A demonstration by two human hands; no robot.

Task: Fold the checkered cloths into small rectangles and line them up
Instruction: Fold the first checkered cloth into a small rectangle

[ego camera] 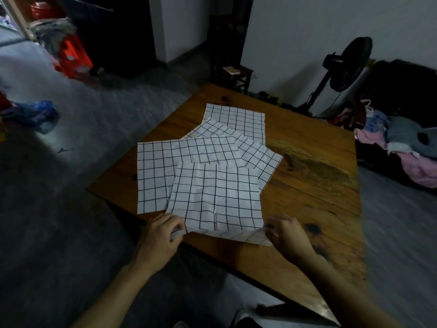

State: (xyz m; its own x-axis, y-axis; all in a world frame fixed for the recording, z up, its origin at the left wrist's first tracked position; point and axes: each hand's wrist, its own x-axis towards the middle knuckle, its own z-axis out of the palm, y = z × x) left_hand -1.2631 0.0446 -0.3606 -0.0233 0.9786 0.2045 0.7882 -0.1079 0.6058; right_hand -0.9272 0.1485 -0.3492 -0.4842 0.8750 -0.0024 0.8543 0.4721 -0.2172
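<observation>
Several white cloths with a black grid lie overlapping on the wooden table. The nearest cloth lies on top, flat except for its near edge, which is lifted and curled under. My left hand pinches that cloth's near left corner. My right hand pinches its near right corner. Beneath it, a cloth spreads to the left, another cloth angles to the right, and the farthest cloth lies flat toward the back of the table.
Bare wood shows to the right of the cloths and along the near edge. A standing fan and a pile of clothes are at the right. A small stool stands behind the table. Red and blue items lie on the floor at left.
</observation>
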